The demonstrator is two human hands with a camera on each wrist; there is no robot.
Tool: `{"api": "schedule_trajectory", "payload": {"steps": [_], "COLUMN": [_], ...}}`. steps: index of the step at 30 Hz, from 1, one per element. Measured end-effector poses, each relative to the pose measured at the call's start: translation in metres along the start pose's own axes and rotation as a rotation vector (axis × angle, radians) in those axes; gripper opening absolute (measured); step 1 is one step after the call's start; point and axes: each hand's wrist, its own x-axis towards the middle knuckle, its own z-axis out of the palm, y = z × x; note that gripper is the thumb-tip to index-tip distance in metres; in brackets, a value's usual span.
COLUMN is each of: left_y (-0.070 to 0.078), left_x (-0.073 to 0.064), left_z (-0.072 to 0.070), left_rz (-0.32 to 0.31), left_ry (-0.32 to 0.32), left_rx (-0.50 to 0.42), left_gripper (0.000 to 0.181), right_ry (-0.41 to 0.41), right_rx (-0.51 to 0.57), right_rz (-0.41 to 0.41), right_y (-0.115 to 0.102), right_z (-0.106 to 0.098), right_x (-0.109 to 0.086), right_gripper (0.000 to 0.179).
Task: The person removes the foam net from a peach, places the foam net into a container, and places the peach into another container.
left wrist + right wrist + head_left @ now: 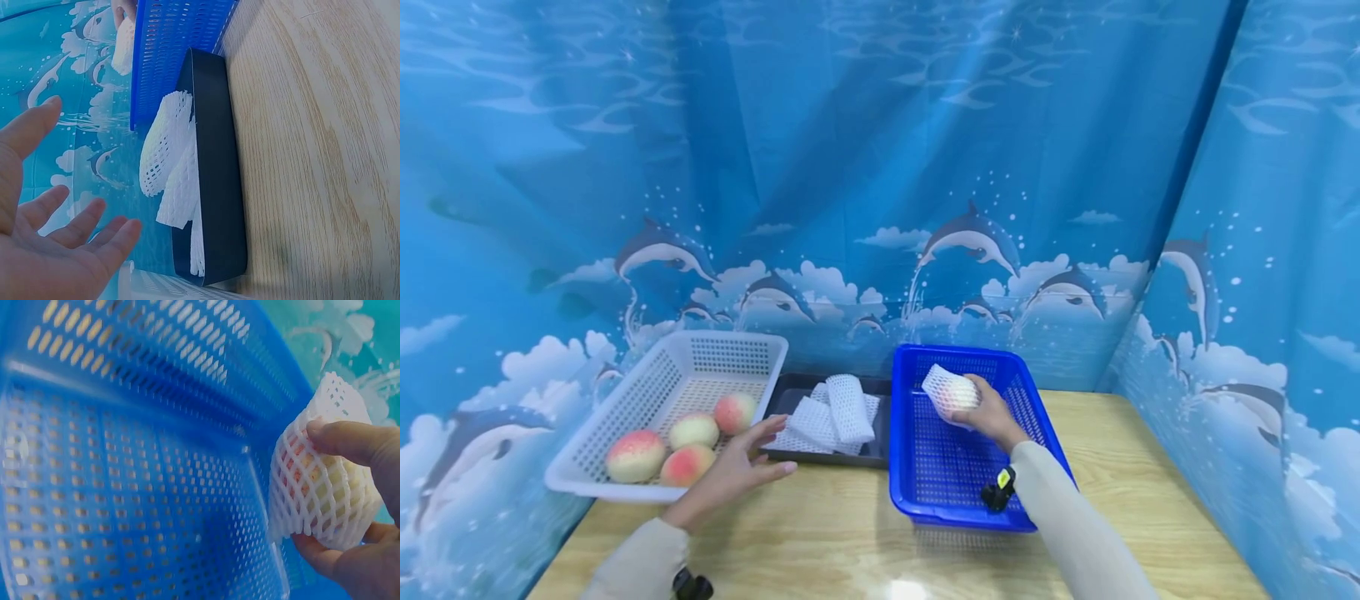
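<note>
My right hand (994, 414) grips a peach (312, 478) inside a white foam net sleeve (938, 385), over the blue basket (966, 518). In the right wrist view, thumb and fingers wrap the netted fruit, and the basket's perforated floor shows beside it. My left hand (733, 471) holds nothing; its fingers are spread beside the black tray (872, 457). Several white foam net sleeves (848, 408) lie in that tray. Close by on the left, several bare peaches (636, 457) sit in the white basket (568, 475).
The two baskets and the tray stand side by side on a wood-grain table (820, 533). Behind them hangs a blue curtain (850, 167) printed with dolphins, and it also runs along both sides.
</note>
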Motion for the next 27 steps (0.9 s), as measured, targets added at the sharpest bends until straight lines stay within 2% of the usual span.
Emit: {"api": "schedule_trajectory", "payload": {"steps": [8,13,27], "left_y": [0.001,0.000,-0.003], "left_x": [-0.001,-0.002,-0.002], "left_z": [-0.001,-0.001,0.001], "left_rz": [-0.011,-0.022,0.015], "left_ry": [0.006,0.006,0.013], "left_rx": [0.014,0.019,0.020], "left_gripper": [0.081,0.081,0.080], "right_ry": [0.001,-0.014,-0.053], "right_rx": [0.009,0.011,0.079], "right_rz": [0.004,-0.022,-0.091], "right_y": [-0.018,-0.028,-0.073], "right_z": [0.008,0.014,0.038], "right_x": [-0.009,-0.014,-0.034], "right_gripper": [0.083,0.084,0.083]}}
